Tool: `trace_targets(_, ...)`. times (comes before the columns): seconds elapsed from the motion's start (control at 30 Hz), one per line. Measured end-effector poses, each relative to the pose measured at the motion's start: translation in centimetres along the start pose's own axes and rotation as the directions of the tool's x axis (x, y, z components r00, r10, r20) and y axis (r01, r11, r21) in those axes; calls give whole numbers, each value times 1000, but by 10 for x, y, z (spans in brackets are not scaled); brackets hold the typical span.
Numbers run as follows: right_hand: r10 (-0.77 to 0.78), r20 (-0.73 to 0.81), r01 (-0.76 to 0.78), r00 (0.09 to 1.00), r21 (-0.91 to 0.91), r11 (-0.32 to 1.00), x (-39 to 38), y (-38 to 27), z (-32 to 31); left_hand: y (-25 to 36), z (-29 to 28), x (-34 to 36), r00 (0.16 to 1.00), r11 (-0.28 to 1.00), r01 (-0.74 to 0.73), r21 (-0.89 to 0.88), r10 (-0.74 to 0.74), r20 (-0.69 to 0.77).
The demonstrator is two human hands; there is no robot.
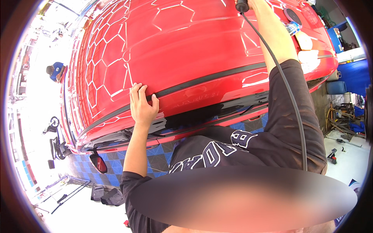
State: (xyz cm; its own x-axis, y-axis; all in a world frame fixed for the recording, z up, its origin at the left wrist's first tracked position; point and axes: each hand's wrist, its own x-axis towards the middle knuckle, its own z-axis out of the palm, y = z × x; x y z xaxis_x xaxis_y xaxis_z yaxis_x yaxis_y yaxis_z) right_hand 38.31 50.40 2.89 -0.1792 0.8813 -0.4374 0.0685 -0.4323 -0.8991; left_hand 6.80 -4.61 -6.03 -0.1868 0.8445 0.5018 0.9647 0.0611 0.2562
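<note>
My left hand [143,107] rests at the edge of a red car's glossy roof [186,46], fingertips on the paint and thumb apart, holding nothing. Beneath it runs a black trim strip [202,82]. At the top edge of the view, my right hand [251,4] is wrapped round the black handle [241,6] of a corded tool; the tool's head is out of view. From the handle a dark cord [280,72] trails down over my right arm and shoulder. Past my right forearm lie a dark round pad [292,16], a clear bottle with blue [293,28] and a pale yellowish piece [304,41].
The car's side mirror [98,163] sticks out at lower left above blue and grey floor tiles [116,167]. Another person in blue [57,71] stands beyond the car at left. Dark mats [110,196] lie on the floor; a blue drum [336,87] stands at right.
</note>
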Motion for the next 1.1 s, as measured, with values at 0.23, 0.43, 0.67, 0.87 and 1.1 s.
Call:
trace_targets(0.23, 9, 16, -8, 1000, -33, 999, -9, 1, 29, 0, 0, 2, 1000, 1000, 5, -11, -5, -5)
trace_targets(0.43, 6, 47, -4, 999, -52, 999, -16, 5, 71, 0, 3, 2, 1000, 1000, 5, -20, -5, -21)
trace_targets(0.67, -75, 130, 95, 989, -155, 983, -45, 18, 160, -2, 4, 0, 999, 999, 33, -11, -33, -19)
trace_targets(0.87, -29, 310, 93, 950, -193, 977, -25, 23, 208, 2, 3, 3, 998, 999, 9, -42, -12, -55)
trace_targets(1.1, 53, 357, 40, 933, -249, 968, -48, 26, 275, -2, 4, 2, 997, 997, 8, -71, -14, -82)
